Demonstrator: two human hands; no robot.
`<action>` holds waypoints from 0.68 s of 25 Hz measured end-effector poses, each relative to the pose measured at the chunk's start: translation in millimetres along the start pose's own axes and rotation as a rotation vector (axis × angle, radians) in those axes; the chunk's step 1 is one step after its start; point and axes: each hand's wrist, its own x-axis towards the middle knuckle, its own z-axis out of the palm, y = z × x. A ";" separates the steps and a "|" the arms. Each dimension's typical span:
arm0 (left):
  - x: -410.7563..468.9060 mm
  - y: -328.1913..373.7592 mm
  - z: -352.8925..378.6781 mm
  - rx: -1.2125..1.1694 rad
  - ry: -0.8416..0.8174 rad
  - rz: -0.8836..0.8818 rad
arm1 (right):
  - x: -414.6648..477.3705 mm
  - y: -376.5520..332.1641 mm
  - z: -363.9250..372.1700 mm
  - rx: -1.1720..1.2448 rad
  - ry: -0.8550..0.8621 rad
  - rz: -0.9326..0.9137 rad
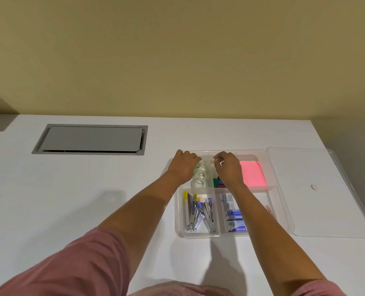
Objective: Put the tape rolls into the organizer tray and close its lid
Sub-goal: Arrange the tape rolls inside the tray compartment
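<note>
A clear plastic organizer tray (198,235) sits on the white table, right of centre. Its far-left compartment holds clear tape rolls (199,182) lined up one behind another. My left hand (182,165) curls over the farthest roll (198,167), which has a green print, and its fingers touch it. My right hand (227,165) hovers just right of the rolls over the neighbouring compartment, fingers bent; whether it holds anything is hidden. The clear lid (318,189) lies flat on the table, against the tray's right side.
Other compartments hold staplers (198,212), staple boxes (234,216), pink sticky notes (252,174), coloured tabs (218,182) and a red paper clip (270,210). A grey cable hatch (89,139) is set in the table at far left. A wall rises behind the table.
</note>
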 end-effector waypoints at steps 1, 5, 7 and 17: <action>1.3 -0.3 1.3 0.020 -0.006 0.011 | 0.0 0.5 0.9 0.003 0.000 0.000; 7.8 -3.4 6.9 0.102 -0.057 0.045 | -2.4 -1.7 3.9 -0.002 -0.018 -0.041; 10.4 -4.6 10.1 0.123 -0.053 0.049 | -4.6 -4.4 5.6 -0.046 -0.060 -0.094; 12.7 -6.4 5.8 0.121 -0.072 0.056 | -5.5 -26.1 16.4 -0.462 -0.379 -0.316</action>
